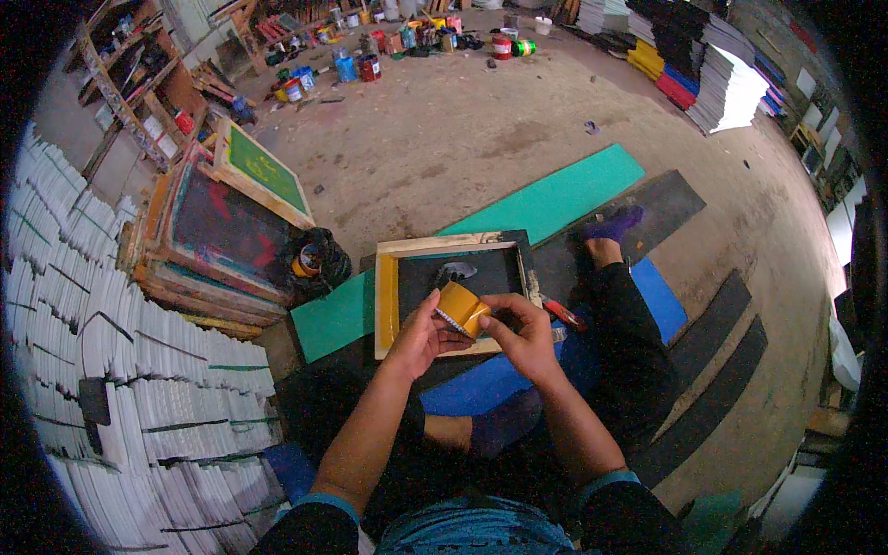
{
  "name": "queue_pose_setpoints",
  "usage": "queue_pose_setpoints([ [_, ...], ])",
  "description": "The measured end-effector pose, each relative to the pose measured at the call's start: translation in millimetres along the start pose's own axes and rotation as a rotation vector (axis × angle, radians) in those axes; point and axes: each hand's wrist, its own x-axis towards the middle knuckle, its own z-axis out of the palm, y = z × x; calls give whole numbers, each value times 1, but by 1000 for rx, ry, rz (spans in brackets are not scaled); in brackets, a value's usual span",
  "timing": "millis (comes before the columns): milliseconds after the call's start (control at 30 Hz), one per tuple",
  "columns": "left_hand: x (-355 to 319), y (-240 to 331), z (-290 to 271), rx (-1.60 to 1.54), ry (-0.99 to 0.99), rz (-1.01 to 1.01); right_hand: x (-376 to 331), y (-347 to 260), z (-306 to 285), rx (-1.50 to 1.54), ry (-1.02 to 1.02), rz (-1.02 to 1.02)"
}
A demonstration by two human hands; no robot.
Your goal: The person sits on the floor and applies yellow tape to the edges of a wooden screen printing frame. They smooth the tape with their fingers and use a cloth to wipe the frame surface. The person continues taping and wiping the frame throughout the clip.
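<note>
Both hands on an amber tape roll (pixel 453 313) above a wooden frame

The left hand (pixel 418 344) cradles the roll, thumb at its upper left edge and fingers reaching underneath. The right hand (pixel 524 335) is closed at the roll's right side, thumb and fingertips pinching its edge. The roll is held tilted over the near part of the rectangular wooden frame (pixel 442 245), between the two hands.

A yellow band (pixel 388 294) covers the frame's left bar, and a small grey-and-black object, too unclear to name, shows inside the frame beyond the roll. Just right of the frame lies a red-handled tool (pixel 564 314). A long green strip (pixel 564 196) runs along the floor (pixel 518 139) beyond the frame, beside a dark strip (pixel 680 202) on which a purple-covered foot (pixel 614 223) rests.

To the left, a black plastic bag (pixel 333 256) sits beside stacked screens (pixel 222 222) — one green panel (pixel 263 168) leaning on top — with white sheet stacks (pixel 185 370) nearer the person. Paint cans (pixel 370 68) stand far off.
</note>
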Motion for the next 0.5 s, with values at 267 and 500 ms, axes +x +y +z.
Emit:
queue_pose_setpoints([
  [267, 3, -3, 1, -31, -15, -46, 0, 1, -2, 92, -3, -6],
  [500, 4, -5, 4, -39, -39, -79, 3, 8, -9, -3, -38, -38],
])
